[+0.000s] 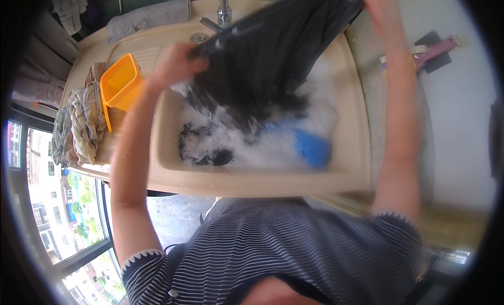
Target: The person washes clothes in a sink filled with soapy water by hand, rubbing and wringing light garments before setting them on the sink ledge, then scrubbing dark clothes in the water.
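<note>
A wet black cloth [264,49] is stretched between my two hands over a beige laundry sink [260,181], its lower part hanging into white suds [256,153]. My left hand [179,65] grips one edge of it, left of the tap. Higher up at the right, my right hand [374,7] holds the other end, partly cut off by the picture's top edge. Both hands are slightly blurred. Blue fabric [313,147] lies in the foam at the basin's right. More dark fabric [220,157] shows through the suds at lower left.
Behind the cloth stands a metal tap [224,11]. An orange plastic container [122,82] and a heap of wrung cloths [84,124] lie on the left drainboard. A grey rolled cloth [149,17] rests along the back rim. A pink-handled tool [437,51] is at the right wall.
</note>
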A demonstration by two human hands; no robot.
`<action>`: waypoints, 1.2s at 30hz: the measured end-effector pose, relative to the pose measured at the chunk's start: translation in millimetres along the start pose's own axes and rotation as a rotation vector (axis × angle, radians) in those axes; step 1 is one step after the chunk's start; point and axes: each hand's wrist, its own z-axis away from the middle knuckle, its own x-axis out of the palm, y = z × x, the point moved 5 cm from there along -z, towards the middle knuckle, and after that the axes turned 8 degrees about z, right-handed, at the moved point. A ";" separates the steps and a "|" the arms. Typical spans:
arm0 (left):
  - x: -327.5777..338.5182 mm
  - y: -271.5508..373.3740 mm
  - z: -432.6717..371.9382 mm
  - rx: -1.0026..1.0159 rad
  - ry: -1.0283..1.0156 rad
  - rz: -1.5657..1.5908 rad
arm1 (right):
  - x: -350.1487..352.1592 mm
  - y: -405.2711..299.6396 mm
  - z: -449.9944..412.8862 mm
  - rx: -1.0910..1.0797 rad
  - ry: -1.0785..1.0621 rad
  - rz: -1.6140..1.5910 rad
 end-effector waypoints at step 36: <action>155.7 -130.8 3.5 -0.458 -0.855 -0.449 | 216.7 187.7 155.0 0.463 -1.313 0.335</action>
